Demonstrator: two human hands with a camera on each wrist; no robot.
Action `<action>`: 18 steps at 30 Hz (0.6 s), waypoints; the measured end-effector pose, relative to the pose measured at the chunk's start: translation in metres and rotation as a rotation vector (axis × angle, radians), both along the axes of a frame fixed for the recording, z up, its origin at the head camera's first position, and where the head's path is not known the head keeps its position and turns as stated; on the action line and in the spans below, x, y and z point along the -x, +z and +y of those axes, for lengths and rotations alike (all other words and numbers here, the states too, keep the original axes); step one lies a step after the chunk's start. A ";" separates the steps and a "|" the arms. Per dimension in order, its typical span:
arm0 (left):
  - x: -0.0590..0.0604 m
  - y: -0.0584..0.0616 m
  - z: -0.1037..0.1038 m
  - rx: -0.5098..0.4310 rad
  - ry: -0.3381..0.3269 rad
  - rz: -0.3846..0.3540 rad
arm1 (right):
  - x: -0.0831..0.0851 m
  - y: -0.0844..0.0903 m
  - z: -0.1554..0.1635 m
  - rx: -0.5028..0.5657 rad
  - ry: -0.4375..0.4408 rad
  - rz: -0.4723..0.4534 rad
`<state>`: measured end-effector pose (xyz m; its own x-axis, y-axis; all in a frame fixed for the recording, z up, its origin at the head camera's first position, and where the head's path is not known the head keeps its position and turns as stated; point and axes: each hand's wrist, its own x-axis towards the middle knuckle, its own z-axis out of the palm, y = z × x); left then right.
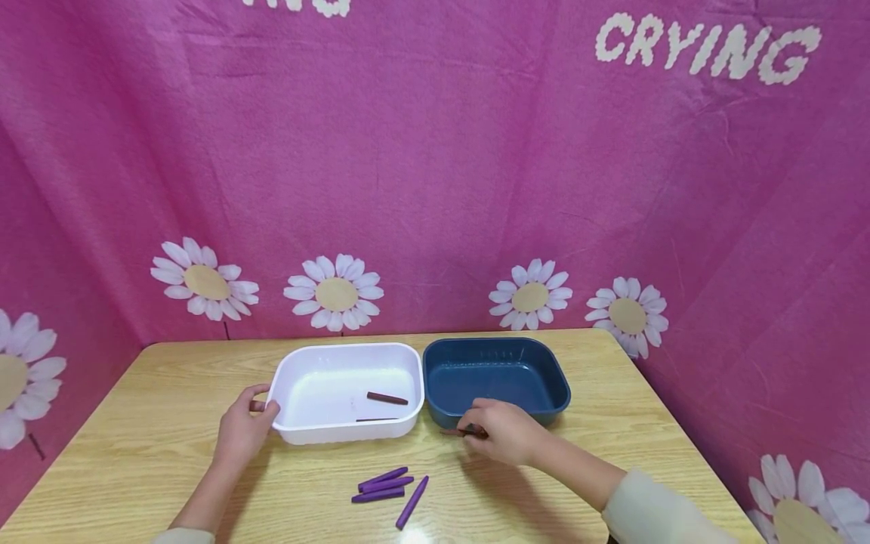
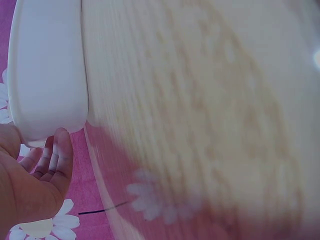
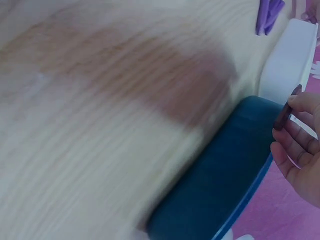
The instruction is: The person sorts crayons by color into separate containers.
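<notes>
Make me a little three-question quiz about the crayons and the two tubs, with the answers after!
1. True or false: the blue tub has crayons inside it.
2. How many purple crayons lie on the table?
3. Which hand pinches a brown crayon: A the left hand, B the right hand?

Key:
1. False. It looks empty; a brown crayon lies in the white tub.
2. Four.
3. B. The left hand holds the white tub's corner.
</notes>
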<state>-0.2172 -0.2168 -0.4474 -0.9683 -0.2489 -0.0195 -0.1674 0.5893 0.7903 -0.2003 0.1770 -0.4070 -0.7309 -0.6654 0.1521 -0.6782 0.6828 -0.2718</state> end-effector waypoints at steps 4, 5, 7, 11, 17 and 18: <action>0.000 0.000 0.000 0.000 0.001 0.002 | 0.003 0.006 -0.006 -0.003 -0.007 -0.002; 0.000 0.000 0.000 0.000 0.001 0.003 | 0.004 0.007 -0.008 -0.006 -0.008 0.000; 0.000 0.000 0.001 -0.004 0.000 0.006 | 0.005 0.008 -0.011 -0.012 -0.010 0.005; -0.001 0.001 0.001 -0.004 0.004 0.009 | 0.009 0.013 -0.018 -0.019 -0.004 0.015; -0.001 0.000 0.001 -0.003 0.005 0.007 | 0.016 0.021 -0.030 -0.028 0.008 0.033; -0.001 0.000 0.001 -0.005 0.004 0.006 | 0.017 0.023 -0.032 -0.031 0.011 0.037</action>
